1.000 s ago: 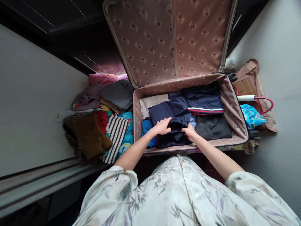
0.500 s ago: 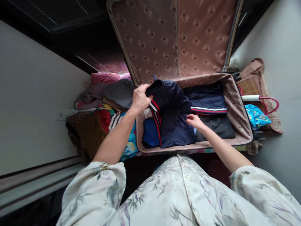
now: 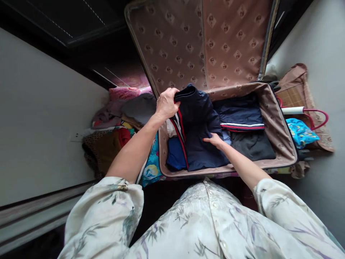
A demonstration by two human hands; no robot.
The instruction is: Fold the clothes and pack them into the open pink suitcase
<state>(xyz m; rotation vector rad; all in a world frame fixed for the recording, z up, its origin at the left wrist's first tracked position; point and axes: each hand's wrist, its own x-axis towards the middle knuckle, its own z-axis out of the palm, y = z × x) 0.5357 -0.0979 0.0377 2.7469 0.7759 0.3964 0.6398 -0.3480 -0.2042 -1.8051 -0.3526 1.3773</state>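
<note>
My left hand grips the upper left edge of a folded navy tracksuit garment with red and white stripes, its thumb toward the stripes. That edge is lifted and curls over at the top. Lower on the same garment rests my right hand, thumb and forefinger apart against the cloth; its other fingers are partly hidden. The garment lies in the left half of an open suitcase with a brownish-pink lining. A blue folded cloth shows at its left.
On the suitcase's right side lie another striped navy garment and a dark grey folded garment. The raised lid stands behind. Heaped clothes crowd the left; a bright blue bundle and a red-handled item sit at the right.
My left hand has moved slightly up and right, raising the garment's top edge. My right hand has shifted left from the garment's right edge onto its middle.
</note>
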